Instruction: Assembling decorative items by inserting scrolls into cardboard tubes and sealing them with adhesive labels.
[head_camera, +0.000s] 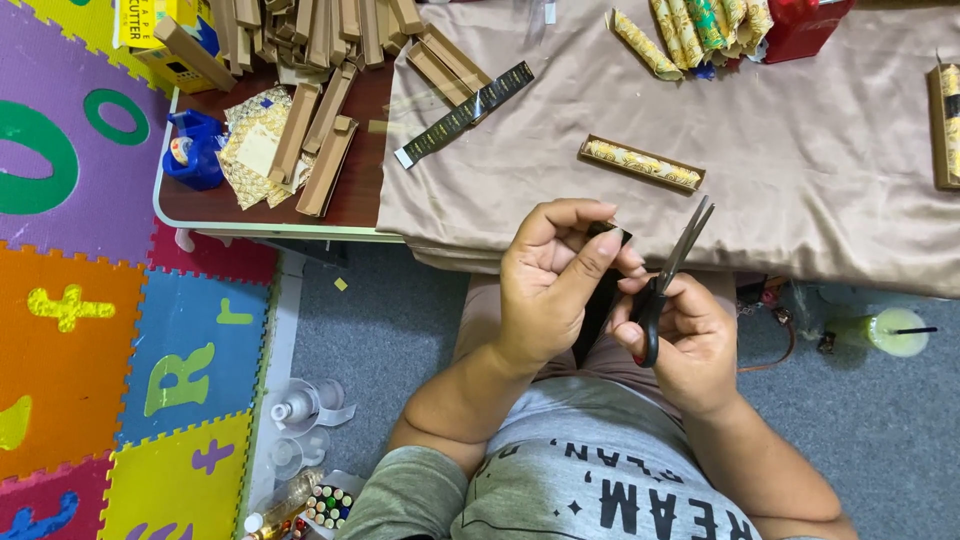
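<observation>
Head view. Counts: one pair of scissors (668, 280), one dark strip (600, 300) in the hands, one dark gold-patterned strip (463, 114) lying flat on the beige cloth (820, 170), one open tan box (641, 163) with a gold-patterned roll inside, and one more boxed roll (946, 122) at the right edge. Gold-patterned rolls (690, 30) lie in a cluster at the top; at least four, exact number cannot be told. Tan box pieces (310, 60) are heaped at top left, too many and too overlapped to count. One blue tape dispenser (192, 150) sits on the brown table (200, 205), beside a small stack of gold-patterned paper (250, 150).

Surroundings: coloured foam mat (100, 300) at left, grey floor (380, 330) beneath, one pale green cup with a straw (890, 330) at right, a holder of markers (328, 505) at the bottom. Nothing lies between the camera and the hands.

Hands: left hand (550, 285) is closed around the dark strip, thumb and fingers pinching its upper end. Right hand (690, 345) grips the scissors by the handles, blades open and pointing up toward the cloth. The strip sits between the two hands, just beside the scissors, below the cloth's front edge and above the person's lap.
</observation>
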